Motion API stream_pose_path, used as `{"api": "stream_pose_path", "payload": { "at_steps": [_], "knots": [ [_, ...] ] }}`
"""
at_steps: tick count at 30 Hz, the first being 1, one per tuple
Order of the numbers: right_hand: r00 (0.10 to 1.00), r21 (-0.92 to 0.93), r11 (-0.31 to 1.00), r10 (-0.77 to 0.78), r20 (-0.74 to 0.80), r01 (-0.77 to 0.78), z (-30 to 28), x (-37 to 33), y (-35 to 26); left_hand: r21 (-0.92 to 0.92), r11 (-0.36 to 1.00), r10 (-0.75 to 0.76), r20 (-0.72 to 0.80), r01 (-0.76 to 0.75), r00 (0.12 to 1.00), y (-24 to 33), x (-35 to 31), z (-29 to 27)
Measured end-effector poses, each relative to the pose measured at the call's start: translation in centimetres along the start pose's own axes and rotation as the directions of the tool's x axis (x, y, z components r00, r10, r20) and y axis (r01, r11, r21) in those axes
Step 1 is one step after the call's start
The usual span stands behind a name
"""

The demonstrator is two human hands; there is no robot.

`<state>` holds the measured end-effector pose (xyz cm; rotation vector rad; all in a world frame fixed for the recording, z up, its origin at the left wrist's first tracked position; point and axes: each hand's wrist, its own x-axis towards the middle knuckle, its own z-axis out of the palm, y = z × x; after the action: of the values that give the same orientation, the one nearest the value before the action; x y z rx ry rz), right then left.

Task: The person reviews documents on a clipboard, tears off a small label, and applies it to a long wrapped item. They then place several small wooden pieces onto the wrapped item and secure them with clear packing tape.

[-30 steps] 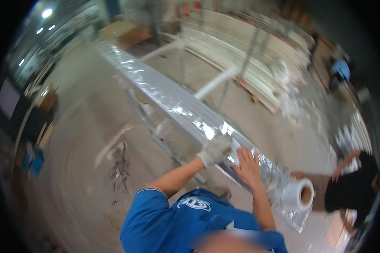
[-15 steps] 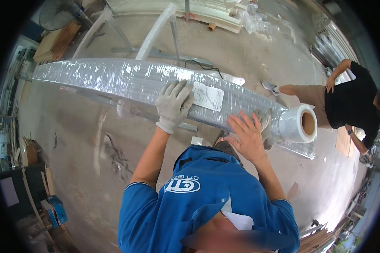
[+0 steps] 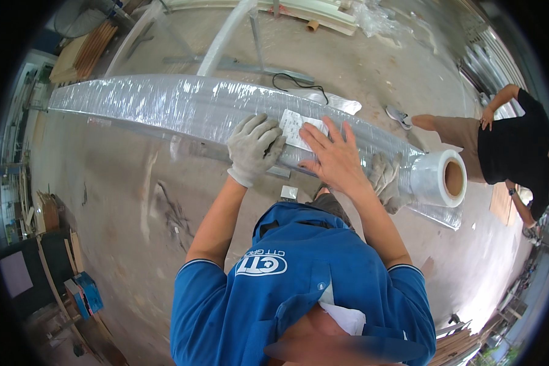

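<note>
Since the earlier frame, the view has swung so the long wrapped bundle (image 3: 183, 107) now lies almost flat across the top of the picture, and both hands have slid closer together on it.

Nearest, at the bottom middle, is the person's blue shirt (image 3: 299, 287). Both arms reach up from it. The left hand (image 3: 254, 148) wears a grey glove and lies on the bundle with its fingers spread and bent a little over the curved side. It grips nothing; it just presses. The right hand (image 3: 333, 157) is bare. It lies flat with fingers spread wide and open, and its fingertips touch a white paper label (image 3: 300, 129) that sits between the two hands. I think the hands press down so the label stays flat on the shiny plastic.

Just right of the bare hand, another gloved hand (image 3: 385, 180) rests by a roll of clear wrap (image 3: 439, 178), at the bundle's right end. It seems to belong to the person in black (image 3: 515, 146) at the far right.

The bundle runs from the upper left down to the middle right. Its near edge is right under the hands. Below it, at the left, there is open grey floor (image 3: 122, 201). Farther off, at the top, stand white bars (image 3: 226, 36), and wood (image 3: 82, 52) is stacked at the upper left.
</note>
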<state>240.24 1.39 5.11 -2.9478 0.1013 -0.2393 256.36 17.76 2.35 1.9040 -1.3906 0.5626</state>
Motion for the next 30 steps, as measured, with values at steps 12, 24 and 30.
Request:
{"api": "stream_pose_path", "payload": {
  "at_steps": [12, 24, 30],
  "knots": [
    [0.999, -0.044, 0.998, -0.039, -0.009, 0.039, 1.2, 3.3, -0.3, 0.040, 0.995, -0.094, -0.021, 0.094, 0.995, 0.1, -0.8, 0.0],
    [0.977, 0.103, 0.993, -0.078, 0.198, 0.058, -3.8, -2.9, -0.4, 0.054, 0.993, -0.102, -0.028, 0.104, 0.994, -0.3, -1.2, 0.2],
    [0.978, 0.402, 0.893, 0.203, 0.045, -0.204, -13.9, -11.2, 2.4, 0.045, 0.993, -0.107, -0.046, 0.109, 0.993, 0.2, -1.8, 0.2]
  ]
}}
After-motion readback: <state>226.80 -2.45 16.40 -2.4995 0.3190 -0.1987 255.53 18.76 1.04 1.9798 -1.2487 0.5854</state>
